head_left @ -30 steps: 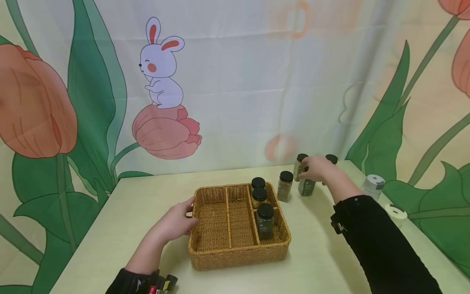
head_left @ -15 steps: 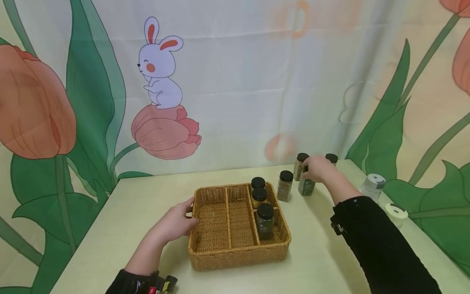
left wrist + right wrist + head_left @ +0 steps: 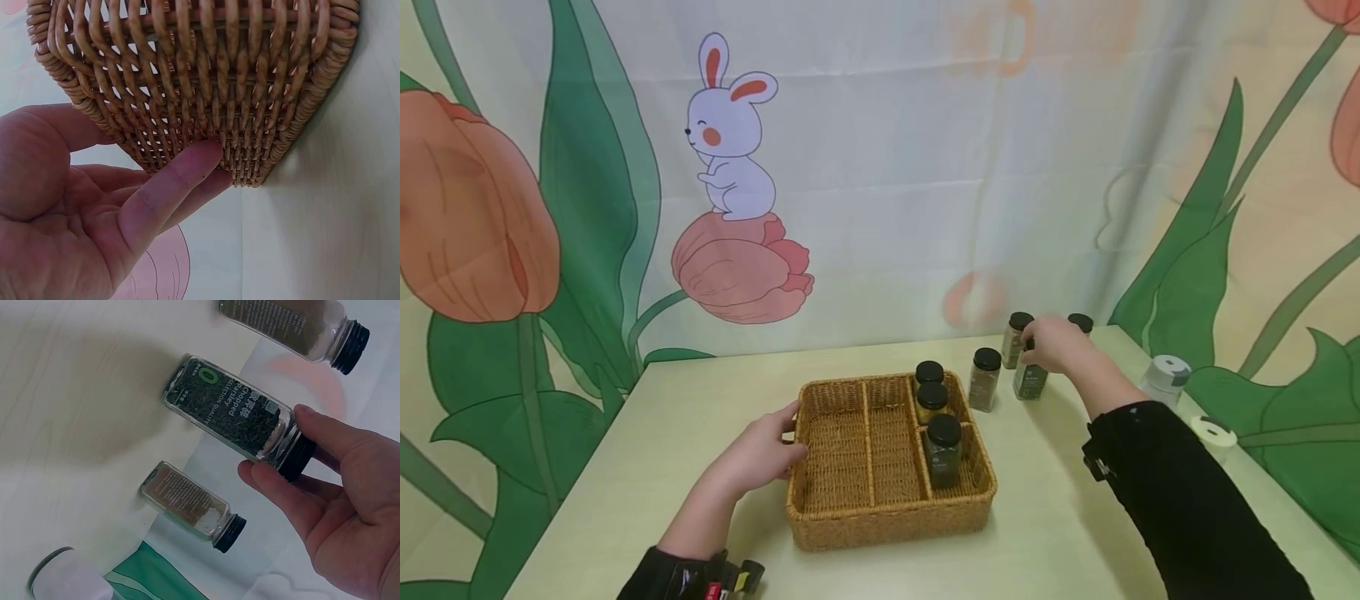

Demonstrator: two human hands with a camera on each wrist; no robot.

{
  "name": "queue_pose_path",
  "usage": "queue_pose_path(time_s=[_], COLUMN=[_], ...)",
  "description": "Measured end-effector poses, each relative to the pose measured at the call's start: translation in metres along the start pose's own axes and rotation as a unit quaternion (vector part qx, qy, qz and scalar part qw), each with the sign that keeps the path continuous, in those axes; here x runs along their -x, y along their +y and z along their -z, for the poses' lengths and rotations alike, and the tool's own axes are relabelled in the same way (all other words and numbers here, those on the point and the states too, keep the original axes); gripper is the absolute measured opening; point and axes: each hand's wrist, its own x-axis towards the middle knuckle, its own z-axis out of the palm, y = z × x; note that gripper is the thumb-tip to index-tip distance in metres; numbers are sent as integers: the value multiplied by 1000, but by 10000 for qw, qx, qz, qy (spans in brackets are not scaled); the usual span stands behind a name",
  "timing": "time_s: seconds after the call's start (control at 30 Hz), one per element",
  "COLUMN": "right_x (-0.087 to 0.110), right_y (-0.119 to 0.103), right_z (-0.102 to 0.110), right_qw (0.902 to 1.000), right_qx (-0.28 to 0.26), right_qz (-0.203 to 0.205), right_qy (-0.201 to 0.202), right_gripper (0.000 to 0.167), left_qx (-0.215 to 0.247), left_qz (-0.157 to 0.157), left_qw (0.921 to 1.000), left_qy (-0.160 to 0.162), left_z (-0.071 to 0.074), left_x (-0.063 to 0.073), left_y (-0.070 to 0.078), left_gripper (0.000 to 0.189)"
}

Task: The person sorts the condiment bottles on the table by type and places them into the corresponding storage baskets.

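Observation:
A wicker basket [image 3: 891,525] with dividers stands mid-table. Its right-hand column is split in two: black-capped jars [image 3: 932,402] fill the back part, and a dark green jar [image 3: 943,462] stands in the front part. My left hand [image 3: 760,454] holds the basket's left side, thumb at the rim and fingers [image 3: 172,184] against the outer wall. Toward the back right, my right hand [image 3: 1056,343] pinches a glass jar of chopped parsley [image 3: 228,412] at its neck and black cap. Its label reads "Chopped Parsley". The jar is upright, its base at the tabletop.
Around the parsley jar stand other black-capped jars: a brown one [image 3: 983,383] to the left, another [image 3: 1013,343] behind, and a third [image 3: 1081,322] partly hidden by my hand. White-topped [image 3: 1165,379] and cream-topped containers [image 3: 1213,435] line the right edge. A printed curtain [image 3: 880,183] hangs behind the table.
Almost nothing differs. The right hand keeps its hold on the parsley jar's cap, and the left stays on the basket. The whole head view shifts very slightly.

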Motion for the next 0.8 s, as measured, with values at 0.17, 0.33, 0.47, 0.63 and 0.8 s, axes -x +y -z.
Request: queue_pose_path(time_s=[0.17,0.33,0.47,0.63,0.8], right_x=[3,6,10,16,21], right_y=[-4,-10,-15,-22,-28], right_z=[6,11,16,25,34], right_qw=[9999,9997,9994,9991,9989], right_qx=[19,58,28,-164,-215], right_qz=[106,206,316,345,381], right_qy=[62,136,159,161,160], right_gripper=[39,35,33,37,36], left_qx=[35,69,67,52,51], left_qz=[3,-10,-22,-39,-45], left_qw=[10000,10000,10000,10000,10000], left_qy=[-8,-15,-17,-10,7], left_z=[0,0,-1,-1,-1], left_x=[0,0,0,-1,-1], left_y=[1,0,1,0,0], left_gripper=[79,79,79,79,79])
